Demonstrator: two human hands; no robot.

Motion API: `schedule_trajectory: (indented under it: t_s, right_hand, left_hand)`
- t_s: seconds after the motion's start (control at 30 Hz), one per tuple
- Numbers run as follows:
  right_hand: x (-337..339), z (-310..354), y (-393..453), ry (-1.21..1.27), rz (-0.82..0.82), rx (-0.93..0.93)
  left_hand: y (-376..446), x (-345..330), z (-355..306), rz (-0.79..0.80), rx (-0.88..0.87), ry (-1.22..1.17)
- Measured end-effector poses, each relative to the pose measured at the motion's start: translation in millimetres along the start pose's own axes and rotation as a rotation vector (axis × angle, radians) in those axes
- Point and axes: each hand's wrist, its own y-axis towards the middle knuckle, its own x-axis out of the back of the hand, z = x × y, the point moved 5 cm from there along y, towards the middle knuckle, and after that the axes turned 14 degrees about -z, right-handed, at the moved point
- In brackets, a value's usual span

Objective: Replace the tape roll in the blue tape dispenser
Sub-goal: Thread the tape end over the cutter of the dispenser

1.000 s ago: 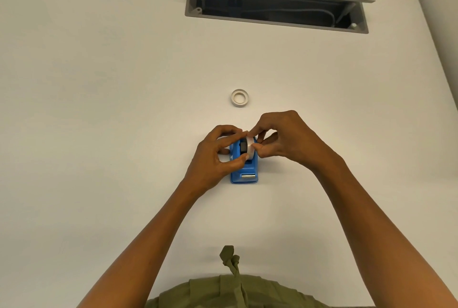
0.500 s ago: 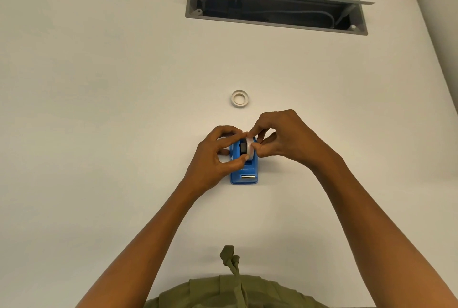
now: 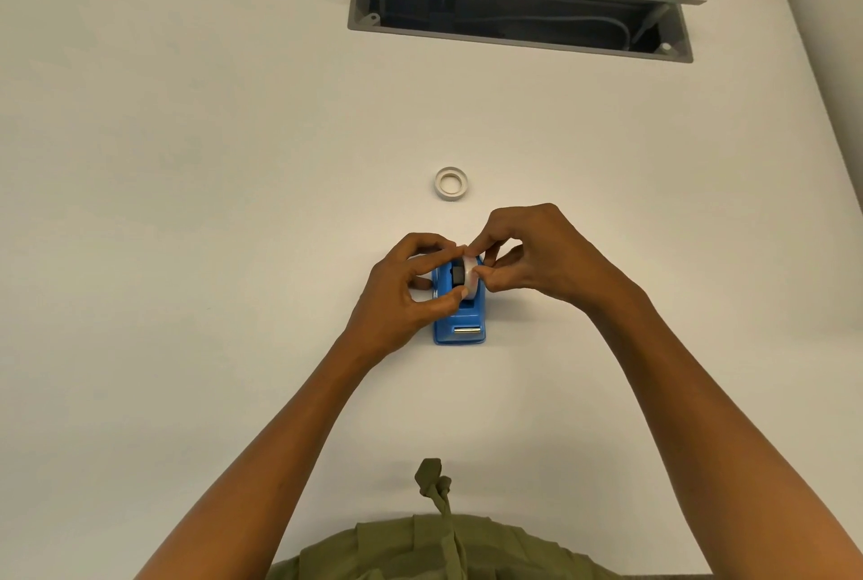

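Observation:
The blue tape dispenser (image 3: 460,322) stands on the white table (image 3: 187,252), its cutter end towards me. A whitish tape roll (image 3: 470,273) on a black hub (image 3: 458,274) is held just above the dispenser's cradle. My left hand (image 3: 401,294) pinches the roll and hub from the left with thumb and forefinger. My right hand (image 3: 532,252) pinches the roll's right side with its fingertips. A second tape ring (image 3: 451,183) lies flat on the table beyond the hands.
A long grey cable tray (image 3: 518,9) is sunk open into the table at the back, with wires inside. An olive-green garment (image 3: 443,542) shows at the near edge. A wall rises on the right.
Both hands stay at the roll over the dispenser; only small finger shifts are visible.

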Motion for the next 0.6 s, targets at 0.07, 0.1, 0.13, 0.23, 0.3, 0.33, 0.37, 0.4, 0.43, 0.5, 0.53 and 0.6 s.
schedule_trajectory:
  t_s: [0.07,0.1,0.13,0.23,0.3,0.33,0.37,0.4,0.43,0.5,0.53,0.6]
  right_hand:
    - [0.0,-0.3,-0.3,0.004,-0.005,0.018]
    - [-0.4,-0.2,-0.7,-0.002,-0.004,0.026]
    - [-0.5,0.1,-0.9,-0.009,-0.003,0.033]
    - [0.0,0.9,-2.0,-0.014,-0.006,0.036]
    - [0.0,1.4,-3.4,-0.02,0.0,0.033]
    - [-0.9,1.9,-4.1,-0.034,0.012,0.031]
    - [-2.2,2.5,-4.7,-0.053,0.025,0.028]
    - [-3.5,3.4,-5.1,-0.069,0.029,0.026]
    - [-4.2,4.1,-5.0,-0.077,0.027,0.024]
    - [-4.0,4.5,-4.0,-0.074,0.02,0.015]
    - [-3.6,4.4,-3.3,-0.064,0.019,0.007]
    - [-2.1,3.5,-2.0,-0.038,0.015,-0.016]
  left_hand:
    - [0.2,0.0,-0.2,-0.003,-0.003,-0.004]
    - [0.3,0.1,-0.3,-0.004,-0.004,-0.006]
    - [0.5,0.2,-0.4,-0.005,-0.006,-0.008]
    - [-0.2,0.2,-0.9,-0.006,-0.01,-0.015]
    - [-0.7,0.1,-1.0,-0.008,-0.011,-0.016]
    - [-0.6,0.2,-1.0,-0.009,-0.012,-0.016]
    - [-0.6,0.3,-1.0,-0.01,-0.015,-0.017]
    - [-0.3,0.3,-1.0,-0.01,-0.017,-0.018]
    - [-0.2,0.4,-0.9,-0.008,-0.019,-0.018]
    - [-0.3,0.1,-1.0,-0.007,-0.022,-0.02]
    - [-0.3,0.3,-1.0,-0.009,-0.023,-0.023]
    - [-0.2,0.3,-0.7,-0.011,-0.019,-0.026]
